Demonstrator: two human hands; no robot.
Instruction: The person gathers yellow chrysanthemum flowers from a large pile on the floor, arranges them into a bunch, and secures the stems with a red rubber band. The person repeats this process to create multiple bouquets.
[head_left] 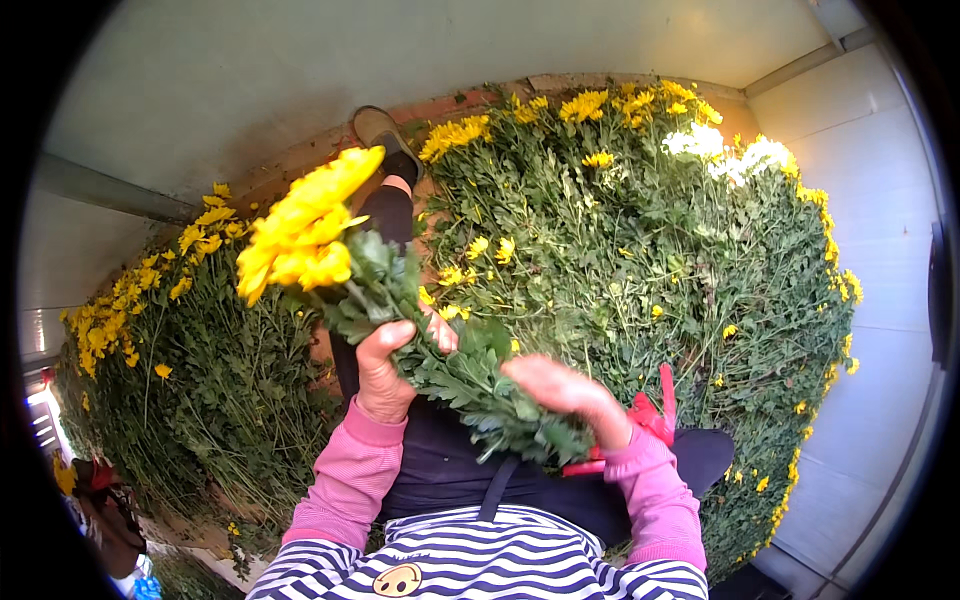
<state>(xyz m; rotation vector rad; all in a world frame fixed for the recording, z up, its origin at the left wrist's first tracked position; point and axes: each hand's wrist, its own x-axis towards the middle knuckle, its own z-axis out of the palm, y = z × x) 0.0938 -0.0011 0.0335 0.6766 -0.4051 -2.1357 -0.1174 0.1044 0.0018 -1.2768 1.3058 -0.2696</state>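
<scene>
A bunch of yellow chrysanthemums (310, 235) lies tilted across my lap, blooms up to the left and leafy stems down to the right. My left hand (388, 365) is closed around the stems below the blooms, thumb on the near side. Over the lower, leafy end is my right hand (568, 388), its fingers stretched out along the leaves and somewhat blurred. Whether it presses on them I cannot tell. Red strips (652, 412), like ribbon or ties, show beside my right wrist, partly hidden by it.
A large heap of cut chrysanthemums (620, 260) spreads ahead and to the right, with some white blooms (725, 155) at its far edge. Another heap (210, 390) lies to the left. My outstretched leg (388, 210) runs between them. Pale walls (400, 50) enclose the space.
</scene>
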